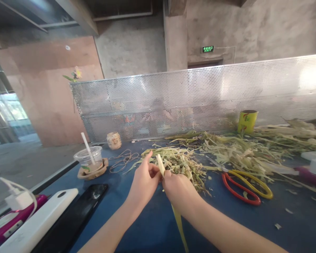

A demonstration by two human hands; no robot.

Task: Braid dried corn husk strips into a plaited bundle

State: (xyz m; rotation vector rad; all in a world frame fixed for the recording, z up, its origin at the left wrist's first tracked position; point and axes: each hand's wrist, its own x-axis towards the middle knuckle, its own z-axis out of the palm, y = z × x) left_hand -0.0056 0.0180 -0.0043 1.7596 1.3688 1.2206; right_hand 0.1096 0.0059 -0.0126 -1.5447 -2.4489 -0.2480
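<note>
Between my two hands is a pale strip of dried plant leaf (160, 164), its rolled upper end sticking up above the fingers. My left hand (145, 175) pinches it from the left, thumb raised. Fingers curled, my right hand (177, 188) grips it from the other side. A long yellow-green tail of leaf (179, 225) hangs below the right hand toward the table's near edge. Just behind the hands lies a heap of dried leaf scraps (186, 163). To the right rest open scissors (239, 186) with one red and one yellow handle loop.
On the left are a plastic cup (88, 158) with a straw in a cardboard holder, a black phone (73, 218), a white power bank (42, 225) and a magenta power strip (18, 219). Twine (123, 160) lies behind. A yellow roll (247, 122) stands by the perforated metal screen (158, 105).
</note>
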